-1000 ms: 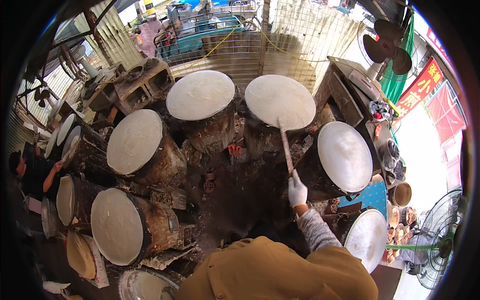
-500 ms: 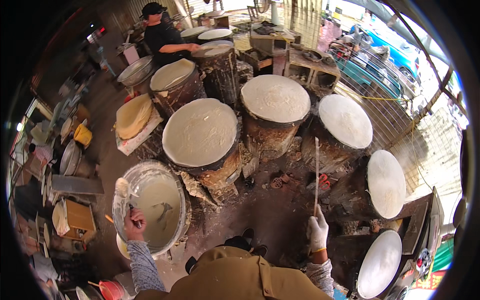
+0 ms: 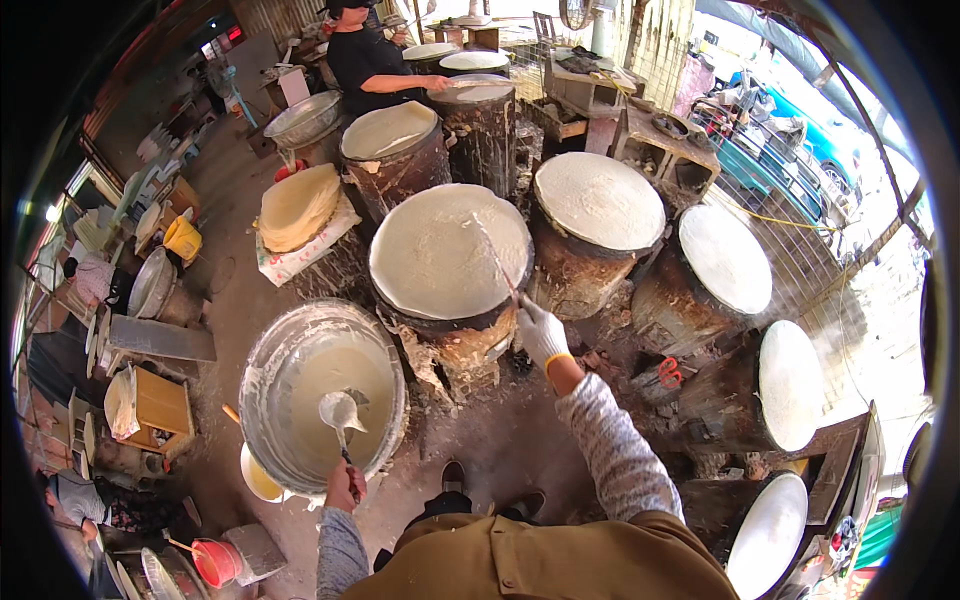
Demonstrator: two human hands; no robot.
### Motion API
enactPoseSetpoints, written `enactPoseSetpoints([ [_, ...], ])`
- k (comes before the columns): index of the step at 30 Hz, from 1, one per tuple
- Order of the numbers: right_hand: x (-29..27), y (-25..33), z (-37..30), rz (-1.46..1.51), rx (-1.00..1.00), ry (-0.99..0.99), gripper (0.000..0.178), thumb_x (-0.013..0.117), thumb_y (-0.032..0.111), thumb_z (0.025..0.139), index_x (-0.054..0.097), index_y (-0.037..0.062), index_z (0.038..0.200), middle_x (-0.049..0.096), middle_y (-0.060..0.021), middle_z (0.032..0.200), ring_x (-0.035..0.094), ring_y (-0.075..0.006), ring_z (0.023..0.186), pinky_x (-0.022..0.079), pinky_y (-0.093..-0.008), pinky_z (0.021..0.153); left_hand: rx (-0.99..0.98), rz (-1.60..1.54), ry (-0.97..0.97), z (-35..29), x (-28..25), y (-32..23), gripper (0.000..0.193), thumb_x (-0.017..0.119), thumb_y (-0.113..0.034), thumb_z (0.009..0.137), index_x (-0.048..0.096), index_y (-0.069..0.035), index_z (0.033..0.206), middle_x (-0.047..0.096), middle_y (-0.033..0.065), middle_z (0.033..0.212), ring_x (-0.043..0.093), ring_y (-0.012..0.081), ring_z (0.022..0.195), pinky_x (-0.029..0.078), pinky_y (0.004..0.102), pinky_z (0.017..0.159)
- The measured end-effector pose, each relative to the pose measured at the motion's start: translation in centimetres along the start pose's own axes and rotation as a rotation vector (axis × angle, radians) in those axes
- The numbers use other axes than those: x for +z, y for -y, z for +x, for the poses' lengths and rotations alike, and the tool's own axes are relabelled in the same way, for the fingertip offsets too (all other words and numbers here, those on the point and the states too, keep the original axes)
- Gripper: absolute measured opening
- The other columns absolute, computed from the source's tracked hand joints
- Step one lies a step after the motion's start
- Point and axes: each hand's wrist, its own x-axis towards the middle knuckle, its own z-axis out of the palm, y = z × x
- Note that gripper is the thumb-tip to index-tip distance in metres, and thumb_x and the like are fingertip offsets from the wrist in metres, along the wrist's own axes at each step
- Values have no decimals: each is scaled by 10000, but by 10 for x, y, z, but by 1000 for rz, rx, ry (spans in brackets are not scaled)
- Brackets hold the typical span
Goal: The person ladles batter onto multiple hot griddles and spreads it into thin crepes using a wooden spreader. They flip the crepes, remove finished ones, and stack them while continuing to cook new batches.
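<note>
My bare left hand (image 3: 345, 487) is closed round the dark handle of a ladle (image 3: 338, 410). The ladle's batter-coated bowl is over the pale batter (image 3: 350, 370) in a large metal basin (image 3: 262, 385). My right hand (image 3: 543, 335), in a white glove, grips a long thin stick (image 3: 495, 250). Its far end reaches over a round griddle (image 3: 385, 290) on a rusty drum stove; a pale layer covers that griddle. Whether the stick's tip touches the layer, I cannot tell.
More drum stoves with white-covered tops, such as one griddle (image 3: 600, 200), curve round to the right. A stack of thin round sheets (image 3: 298, 208) sits left of the nearest stove. Red-handled scissors (image 3: 669, 373) hang low between stoves. A co-worker (image 3: 375, 60) in black stands behind.
My right hand has swung left and forward, bringing the stick over the middle griddle. The ladle has moved from the basin's left rim to above the batter. My view has shifted slightly.
</note>
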Motion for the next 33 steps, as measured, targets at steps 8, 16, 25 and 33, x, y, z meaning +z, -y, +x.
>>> enactPoseSetpoints([
  [8, 38, 6, 29, -417, -195, -11, 358, 485, 261, 948, 596, 135, 1265, 661, -270, 857, 649, -445, 786, 512, -519, 711, -27, 130, -59, 37, -23, -28, 498, 440, -512, 986, 431, -140, 655, 431, 4, 501, 401, 130, 375, 326, 279, 334],
  [16, 33, 4, -17, 104, 30, 188, 423, 537, 307, 959, 571, 100, 1326, 675, -101, 794, 612, -214, 616, 483, -353, 575, 161, 366, -63, 81, -42, -51, 473, 439, -482, 986, 447, -123, 679, 427, 31, 484, 428, 168, 337, 335, 329, 299],
  [25, 69, 69, -9, 843, 422, 290, 321, 516, 311, 998, 558, 103, 1239, 453, 25, 624, 360, -67, 400, 262, -242, 351, 172, 433, -68, 100, -63, -53, 403, 446, -428, 978, 425, -119, 720, 385, 18, 489, 423, 171, 325, 317, 332, 267],
  [33, 77, 29, 13, -205, -48, 22, 462, 524, 271, 933, 531, 125, 1372, 692, -235, 825, 691, -361, 745, 533, -452, 729, 125, 429, -90, 88, -77, -52, 417, 463, -453, 961, 411, -145, 685, 381, 18, 485, 418, 166, 335, 316, 323, 295],
])
